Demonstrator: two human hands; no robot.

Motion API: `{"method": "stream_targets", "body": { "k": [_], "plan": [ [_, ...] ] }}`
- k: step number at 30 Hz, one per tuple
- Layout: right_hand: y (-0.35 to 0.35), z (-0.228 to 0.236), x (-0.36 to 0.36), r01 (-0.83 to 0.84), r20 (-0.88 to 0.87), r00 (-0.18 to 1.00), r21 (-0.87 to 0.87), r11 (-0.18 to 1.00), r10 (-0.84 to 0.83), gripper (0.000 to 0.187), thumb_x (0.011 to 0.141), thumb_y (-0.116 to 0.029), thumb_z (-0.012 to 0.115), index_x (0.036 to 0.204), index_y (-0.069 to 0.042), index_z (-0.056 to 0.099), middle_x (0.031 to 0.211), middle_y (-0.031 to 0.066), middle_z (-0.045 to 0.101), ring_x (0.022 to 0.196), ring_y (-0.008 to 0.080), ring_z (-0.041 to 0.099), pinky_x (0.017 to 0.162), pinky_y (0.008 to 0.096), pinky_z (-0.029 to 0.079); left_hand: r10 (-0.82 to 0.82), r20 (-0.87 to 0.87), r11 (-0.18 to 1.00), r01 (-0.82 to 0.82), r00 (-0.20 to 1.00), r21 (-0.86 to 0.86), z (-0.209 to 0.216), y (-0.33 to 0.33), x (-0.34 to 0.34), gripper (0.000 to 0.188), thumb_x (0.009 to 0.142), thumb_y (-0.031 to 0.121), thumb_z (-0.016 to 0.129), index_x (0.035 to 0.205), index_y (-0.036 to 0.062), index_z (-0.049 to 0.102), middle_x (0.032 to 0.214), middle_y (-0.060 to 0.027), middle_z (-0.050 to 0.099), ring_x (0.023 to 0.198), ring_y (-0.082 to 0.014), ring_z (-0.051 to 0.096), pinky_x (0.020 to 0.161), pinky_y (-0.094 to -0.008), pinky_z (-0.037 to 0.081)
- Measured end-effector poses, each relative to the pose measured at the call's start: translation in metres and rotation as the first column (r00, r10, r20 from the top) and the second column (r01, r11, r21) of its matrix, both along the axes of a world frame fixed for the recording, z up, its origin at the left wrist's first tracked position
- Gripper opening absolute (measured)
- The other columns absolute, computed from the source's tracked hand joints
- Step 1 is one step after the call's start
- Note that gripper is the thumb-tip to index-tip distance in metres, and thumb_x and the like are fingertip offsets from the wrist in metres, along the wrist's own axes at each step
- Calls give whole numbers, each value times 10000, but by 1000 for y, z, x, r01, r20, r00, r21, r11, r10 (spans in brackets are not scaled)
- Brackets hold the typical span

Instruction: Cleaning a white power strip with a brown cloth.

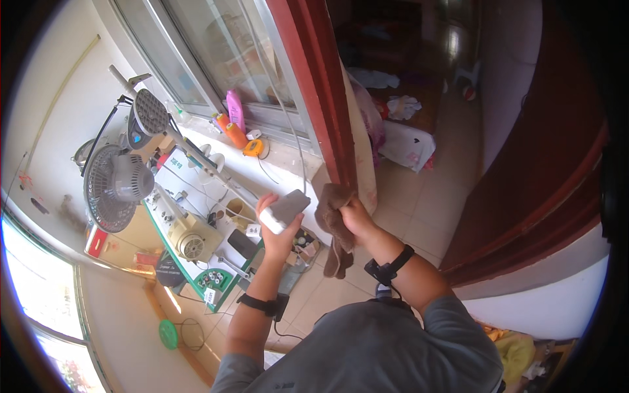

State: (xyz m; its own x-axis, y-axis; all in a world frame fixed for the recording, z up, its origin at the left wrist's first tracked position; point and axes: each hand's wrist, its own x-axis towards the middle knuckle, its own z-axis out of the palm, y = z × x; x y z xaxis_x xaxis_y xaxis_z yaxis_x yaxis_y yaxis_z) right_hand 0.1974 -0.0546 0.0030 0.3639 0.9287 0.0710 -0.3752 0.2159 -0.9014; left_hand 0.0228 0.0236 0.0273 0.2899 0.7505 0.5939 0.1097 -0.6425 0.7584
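My left hand [280, 240] is wrapped round a white and grey box-shaped thing [288, 208]; its exact kind I cannot make out. Just to the right, my right hand [356, 219] grips a brown cloth [337, 223], bunched at the top with its lower end hanging loose. A small gap shows between the cloth and the box-shaped thing. Both forearms reach forward over the tiled floor, each with a black strap and a small device at the wrist.
To the left stands a white, green-edged sewing table [226, 272] with a beige sewing machine [194, 239]. A grey fan [124, 177] is beside it. The windowsill holds a pink bottle [235, 111], orange thread spools [235, 135] and a yellow tape measure [253, 148]. A red doorframe [321, 85] rises ahead.
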Motion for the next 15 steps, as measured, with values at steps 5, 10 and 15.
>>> {"method": "stream_targets", "body": {
  "k": [5, 10, 15],
  "plan": [
    [-11, 8, -15, -143, -311, 947, -180, 973, 82, 298, 972, -289, 433, 816, -85, 586, 671, 15, 550, 563, 100, 531, 510, 230, 429, -155, 440, 781, 382, 885, -494, 4, -10, -17, 771, 808, 150, 722, 1410, 50, 250, 1392, -140, 399, 1286, -257, 381, 1058, -400, 325],
    [5, -43, -15, -290, -444, 860, -21, 957, 251, 313, 998, -320, 370, 997, -79, 570, 879, 39, 590, 759, 131, 573, 640, 250, 476, -184, 531, 757, 464, 827, -460, 5, -21, -17, 750, 791, 116, 717, 1399, 65, 281, 1464, -137, 335, 1350, -258, 311, 1116, -410, 245],
    [9, -29, -33, -286, -638, 750, -76, 955, 174, 378, 1012, -332, 325, 1212, -64, 502, 1106, 84, 574, 987, 180, 578, 835, 324, 505, -175, 583, 746, 493, 794, -447, -14, -25, -23, 725, 777, 75, 702, 1384, 67, 307, 1487, -126, 308, 1361, -250, 297, 1120, -410, 242]
  ]
}}
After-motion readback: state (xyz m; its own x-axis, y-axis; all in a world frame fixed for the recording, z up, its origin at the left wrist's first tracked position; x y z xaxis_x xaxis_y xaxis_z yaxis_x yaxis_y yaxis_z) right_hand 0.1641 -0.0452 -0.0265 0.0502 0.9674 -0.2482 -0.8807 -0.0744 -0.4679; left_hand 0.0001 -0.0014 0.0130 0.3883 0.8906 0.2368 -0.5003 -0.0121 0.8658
